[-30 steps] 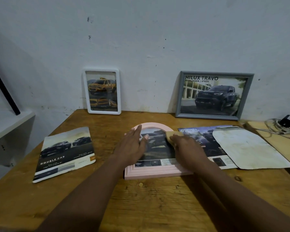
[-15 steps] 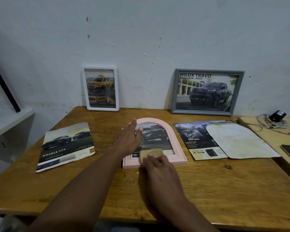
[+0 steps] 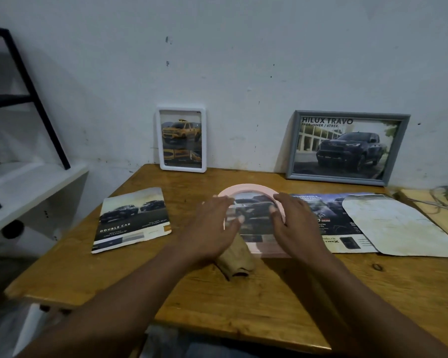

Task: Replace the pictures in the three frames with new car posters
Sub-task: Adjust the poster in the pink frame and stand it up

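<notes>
left hand (image 3: 212, 224), right hand (image 3: 294, 224): fingers straight, flanking arched pink frame (image 3: 248, 188) | crumpled tan cloth (image 3: 237, 262)

We lose most of the pink arched frame (image 3: 248, 188) under the left hand (image 3: 212, 228) and right hand (image 3: 295, 226). Both are smeared, so we can't tell whether the fingers touch it. The tan cloth (image 3: 236, 262) slips partly beneath the left wrist. A pale sheet (image 3: 398, 226) covers the right end of the dark brochure (image 3: 326, 220), whose small print we can't read. Cables (image 3: 442, 200) run off the right edge, the black rack (image 3: 36, 99) off the left.
</notes>
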The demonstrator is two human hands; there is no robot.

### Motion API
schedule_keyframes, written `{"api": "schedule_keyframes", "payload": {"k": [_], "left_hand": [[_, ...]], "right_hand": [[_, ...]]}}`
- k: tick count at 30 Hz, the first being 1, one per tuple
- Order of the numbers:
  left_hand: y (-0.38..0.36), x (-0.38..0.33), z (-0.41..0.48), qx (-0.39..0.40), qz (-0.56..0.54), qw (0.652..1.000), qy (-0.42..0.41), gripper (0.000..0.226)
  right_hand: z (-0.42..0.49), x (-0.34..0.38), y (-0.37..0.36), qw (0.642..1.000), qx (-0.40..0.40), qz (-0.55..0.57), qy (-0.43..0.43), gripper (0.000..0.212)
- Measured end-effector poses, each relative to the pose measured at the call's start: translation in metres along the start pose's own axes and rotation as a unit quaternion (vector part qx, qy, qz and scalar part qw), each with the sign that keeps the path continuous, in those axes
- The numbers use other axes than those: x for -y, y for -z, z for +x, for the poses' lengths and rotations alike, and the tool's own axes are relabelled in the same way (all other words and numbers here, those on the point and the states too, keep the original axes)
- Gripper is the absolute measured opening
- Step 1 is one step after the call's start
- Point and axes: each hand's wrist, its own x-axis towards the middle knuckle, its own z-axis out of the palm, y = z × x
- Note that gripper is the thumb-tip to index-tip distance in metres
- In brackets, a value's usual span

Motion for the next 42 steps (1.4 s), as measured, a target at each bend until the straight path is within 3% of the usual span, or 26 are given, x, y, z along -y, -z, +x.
{"api": "schedule_keyframes", "payload": {"k": [2, 5, 16, 25, 31, 36, 40, 42], "left_hand": [[-0.015, -0.001, -0.024, 0.050, 0.121, 0.991, -0.028, 0.067], [-0.035, 0.005, -0.033, 0.086, 0.204, 0.975, -0.021, 0.075], [-0.034, 0.024, 0.036, 0.127, 0.125, 0.979, 0.102, 0.073], [-0.038, 0.037, 0.121, 0.106, 0.143, 0.979, 0.104, 0.073], [-0.044, 0.042, 0.166, 0.100, 0.152, 0.980, 0.083, 0.074], [-0.047, 0.043, 0.172, 0.068, 0.103, 0.991, 0.058, 0.074], [-0.043, 0.049, 0.145, -0.037, -0.004, 0.997, 0.067, 0.068], [-0.039, 0.050, 0.128, -0.069, -0.014, 0.994, 0.080, 0.066]], "right_hand": [[0.010, -0.017, -0.011, 0.994, 0.084, -0.064, -0.007, 0.053], [0.010, -0.027, -0.027, 0.983, 0.155, -0.095, -0.005, 0.063], [0.008, -0.029, -0.027, 0.978, 0.169, -0.121, 0.023, 0.066], [0.005, -0.031, -0.032, 0.978, 0.157, -0.131, 0.032, 0.103], [0.006, -0.028, -0.030, 0.975, 0.170, -0.141, 0.028, 0.092], [0.010, -0.027, -0.026, 0.969, 0.198, -0.149, 0.025, 0.100], [0.032, -0.018, -0.014, 0.977, 0.169, -0.132, 0.018, 0.058], [0.052, -0.007, -0.019, 0.979, 0.144, -0.132, 0.061, 0.051]]}}
